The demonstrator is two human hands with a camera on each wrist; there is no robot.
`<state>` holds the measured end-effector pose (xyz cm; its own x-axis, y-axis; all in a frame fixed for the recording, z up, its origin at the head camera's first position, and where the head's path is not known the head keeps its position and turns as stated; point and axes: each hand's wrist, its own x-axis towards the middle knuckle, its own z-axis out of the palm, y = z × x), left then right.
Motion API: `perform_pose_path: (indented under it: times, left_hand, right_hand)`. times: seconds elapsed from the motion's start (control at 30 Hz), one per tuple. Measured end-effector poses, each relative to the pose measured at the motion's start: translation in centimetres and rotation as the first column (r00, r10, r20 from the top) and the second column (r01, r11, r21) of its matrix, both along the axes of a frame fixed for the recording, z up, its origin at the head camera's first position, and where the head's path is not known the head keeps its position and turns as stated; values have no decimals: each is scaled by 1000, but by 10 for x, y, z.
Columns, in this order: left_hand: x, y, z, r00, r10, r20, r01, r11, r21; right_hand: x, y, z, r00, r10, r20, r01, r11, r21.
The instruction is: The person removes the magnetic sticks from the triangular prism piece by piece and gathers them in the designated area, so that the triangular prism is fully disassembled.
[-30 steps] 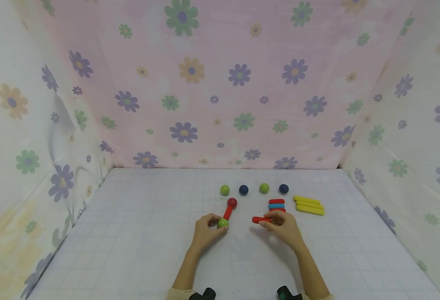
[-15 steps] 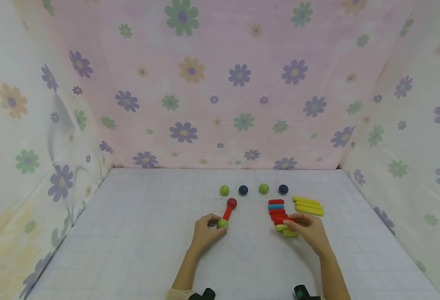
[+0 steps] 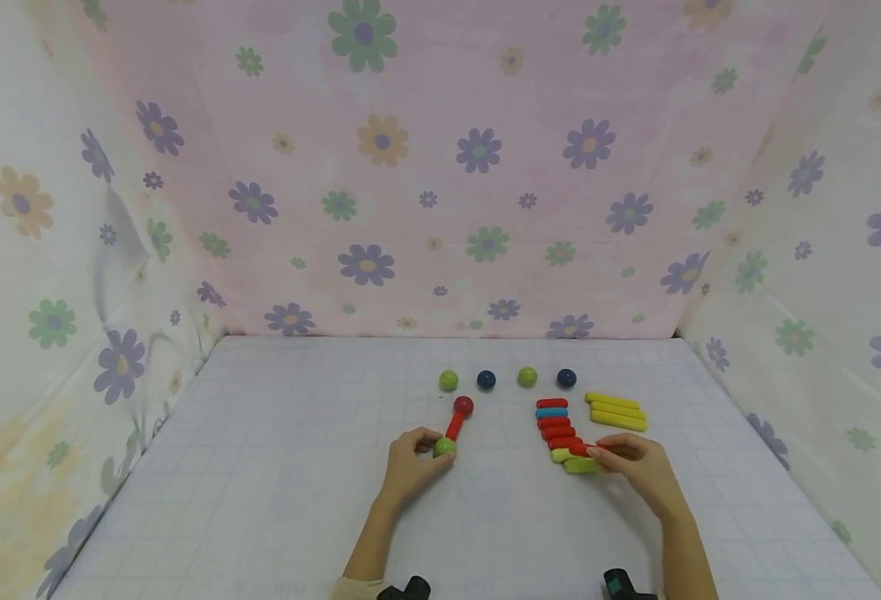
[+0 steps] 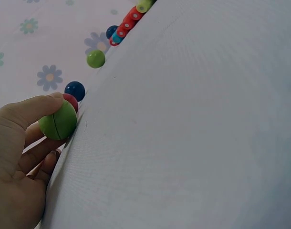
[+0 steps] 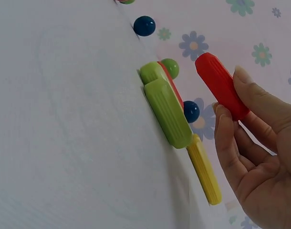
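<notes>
My left hand (image 3: 410,468) grips a green ball (image 3: 444,447) between thumb and fingers. A short red rod (image 3: 454,426) joins that ball to a red ball (image 3: 463,406) lying farther from me. My right hand (image 3: 641,473) pinches a ridged red stick (image 5: 221,85) between thumb and fingertips. In the right wrist view this stick is held up off the table. Two light green sticks (image 5: 168,114) lie close beneath my right hand, partly hidden by it in the head view. Beyond them are several red sticks (image 3: 555,423) in a column, with one blue stick (image 3: 552,413) among them.
Along the back stand a green ball (image 3: 448,380), a dark blue ball (image 3: 486,380), another green ball (image 3: 528,377) and another dark blue ball (image 3: 566,378). Three yellow sticks (image 3: 618,412) lie to the right. Flowered cloth walls (image 3: 440,167) enclose the white table (image 3: 260,467).
My right hand has moved right and slightly toward me, carrying the red stick from beside the column to over the green sticks. The left hand keeps its hold in place.
</notes>
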<state>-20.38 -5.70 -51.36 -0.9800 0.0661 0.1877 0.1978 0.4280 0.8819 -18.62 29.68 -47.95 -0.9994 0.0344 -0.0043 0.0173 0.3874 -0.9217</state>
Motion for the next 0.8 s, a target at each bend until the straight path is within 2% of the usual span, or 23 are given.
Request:
perform_pose_path:
  times: [0.17,0.37,0.53,0.6,0.8]
  left_hand:
    - [0,0,1,1000,1,1,-1,1000,0]
    - [-1,0,-1,1000,4,-3,-4,1000,6]
    - [0,0,-5,995,4,-102,-4,1000,2]
    - [0,0,-6,993,7,-120,-7,1000,-4]
    - [-2,0,-4,1000,18,-16,-18,1000,-7]
  right_hand:
    - [1,9,1,997,17,77,-19,999,29]
    - [3,14,3,983,40,180,-53,996,65]
    - [4,17,2,972,38,233,-62,993,98]
    - [5,18,1,967,42,253,-68,993,94]
    - [3,21,-4,960,68,270,-92,993,78]
